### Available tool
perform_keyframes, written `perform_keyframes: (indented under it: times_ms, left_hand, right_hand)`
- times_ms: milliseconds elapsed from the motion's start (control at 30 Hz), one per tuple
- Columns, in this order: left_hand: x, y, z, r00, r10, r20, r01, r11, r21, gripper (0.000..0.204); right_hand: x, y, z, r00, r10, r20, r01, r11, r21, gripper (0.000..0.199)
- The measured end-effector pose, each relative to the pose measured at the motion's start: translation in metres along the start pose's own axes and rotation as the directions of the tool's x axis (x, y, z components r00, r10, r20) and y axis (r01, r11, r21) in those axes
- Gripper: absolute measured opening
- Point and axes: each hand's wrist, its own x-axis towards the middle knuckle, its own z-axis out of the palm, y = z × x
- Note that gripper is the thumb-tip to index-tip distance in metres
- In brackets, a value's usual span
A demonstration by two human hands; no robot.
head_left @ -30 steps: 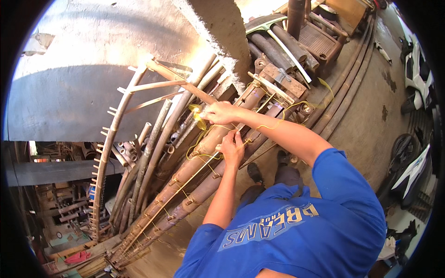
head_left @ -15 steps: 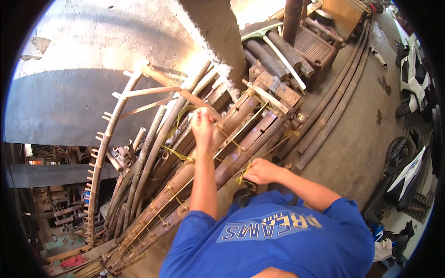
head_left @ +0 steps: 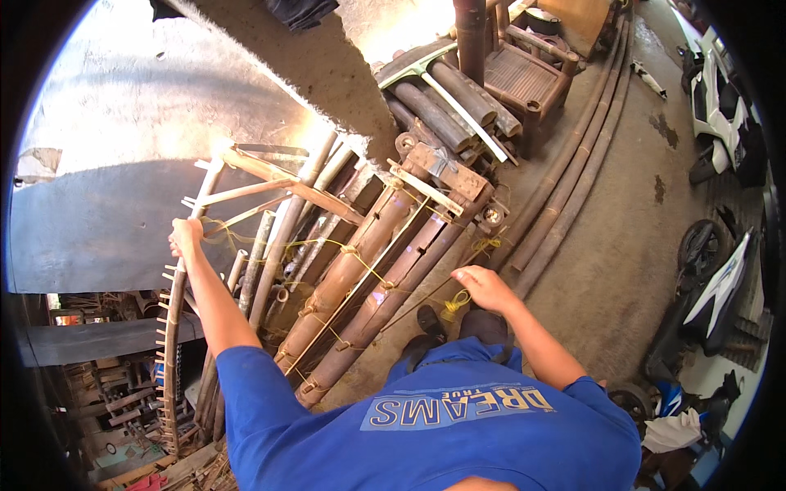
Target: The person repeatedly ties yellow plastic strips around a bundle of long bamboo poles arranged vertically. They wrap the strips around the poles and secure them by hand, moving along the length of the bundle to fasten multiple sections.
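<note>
My left hand (head_left: pixel 187 236) is stretched far out to the left, closed on a strand of yellow twine, beside a curved bamboo rail with short pegs (head_left: pixel 173 327). The yellow twine (head_left: pixel 323 240) runs slackly from there to a thick bamboo pole (head_left: pixel 332 278) in the middle, which has twine loops around it. Alongside lies a second thick pole (head_left: pixel 393 299), also looped with twine. My right hand (head_left: pixel 487 288) is near my body with its fingers curled together. A small bundle of yellow twine (head_left: pixel 456 305) hangs just below its fingertips; the grip itself is partly hidden.
A wooden block (head_left: pixel 446 169) spans the poles' far ends. Cut bamboo tubes (head_left: pixel 434 114) and a bamboo chair (head_left: pixel 524 78) stand behind. Long bent poles (head_left: pixel 565 164) lie on the floor to the right, with motorcycle parts (head_left: pixel 712 303) beyond. A concrete wall (head_left: pixel 106 164) rises at left.
My left hand has swung left and outward from above the poles to the pegged rail, drawing twine along. My right hand has moved slightly right and up, its fingers looser above the twine bundle.
</note>
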Motion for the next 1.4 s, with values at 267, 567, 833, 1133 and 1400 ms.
perform_keyframes:
  times_ms: [267, 567, 833, 1133, 1400]
  left_hand:
    - [-0.351, 0.167, -0.073, 0.424, 0.795, 0.435, -0.376, 0.591, -0.714, 0.034]
    - [-0.468, 0.218, -0.032, 0.949, 0.309, -0.058, -0.206, 0.473, -0.857, 0.028]
    - [-0.449, 0.194, -0.059, 0.802, 0.579, 0.147, -0.158, 0.443, -0.882, 0.02]
    - [-0.398, 0.215, -0.058, 0.773, 0.581, 0.255, 0.398, -0.131, -0.908, 0.02]
    - [-0.324, 0.271, 0.045, 0.812, 0.563, 0.154, -0.133, 0.436, -0.89, 0.019]
  right_hand:
    - [0.057, -0.035, -0.015, 0.771, 0.63, 0.094, -0.001, -0.147, 0.989, 0.034]
    - [0.18, -0.17, 0.012, 0.582, -0.627, 0.518, 0.686, 0.72, 0.1, 0.026]
    - [0.227, -0.182, -0.059, 0.761, -0.188, 0.62, 0.143, 0.982, 0.122, 0.047]
    - [0.074, -0.035, -0.086, 0.84, -0.254, 0.48, 0.255, 0.965, 0.064, 0.04]
    - [-0.048, 0.042, -0.186, 0.867, 0.002, -0.499, 0.499, -0.009, 0.867, 0.04]
